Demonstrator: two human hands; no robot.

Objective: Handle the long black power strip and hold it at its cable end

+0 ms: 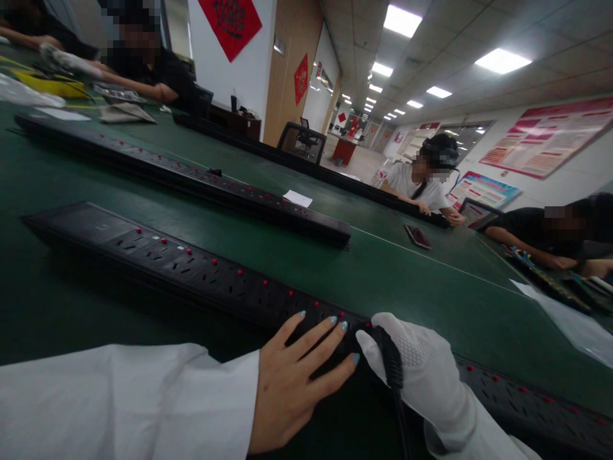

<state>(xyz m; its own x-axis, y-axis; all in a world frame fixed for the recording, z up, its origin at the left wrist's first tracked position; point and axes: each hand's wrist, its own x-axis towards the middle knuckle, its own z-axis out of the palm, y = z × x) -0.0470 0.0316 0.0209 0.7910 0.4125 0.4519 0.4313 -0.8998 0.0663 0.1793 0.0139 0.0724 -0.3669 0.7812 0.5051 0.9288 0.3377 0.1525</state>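
Note:
A long black power strip [196, 281] with red buttons and a row of sockets runs slantwise across the green table in front of me. My left hand [301, 370], bare with pale blue nails, lies on the strip with its fingers spread. Just right of it, my right hand [421, 361], in a white glove with dotted grip, is closed round a black power plug [389, 358]. The plug is against the strip's socket face; its prongs are hidden, so I cannot tell how deep they sit. Its cord [403, 428] hangs down toward me.
A second power strip [191, 179] lies beyond, with a white paper slip [297, 199] beside it. Farther back are another long black strip [306, 167] and a phone-like object [417, 236]. Several people sit around the table. A clear plastic sheet [565, 322] lies at right.

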